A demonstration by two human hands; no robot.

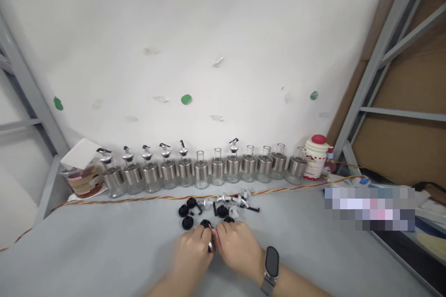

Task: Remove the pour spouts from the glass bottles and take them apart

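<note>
My left hand [193, 249] and my right hand [239, 245] meet at the front middle of the grey table. Their fingers are closed around a small bottle pourer part [210, 246], silver with black at its top. Most of it is hidden by the fingers. Just beyond the hands lie loose pourer pieces: several round black stoppers [187, 222], thin black levers [253, 209] and silver or clear spout parts [224, 198]. One black stopper [229, 219] sits right by my right knuckles.
Glass bottles with steel bands [168, 170] line the wall; several carry pourers, others have bare necks. A red-yellow twisted wire [139, 200] crosses before them. A paper-banded cup [85, 183] stands left, a cream jar with red lid [312, 160] right. Metal shelf posts [374, 62] flank the table.
</note>
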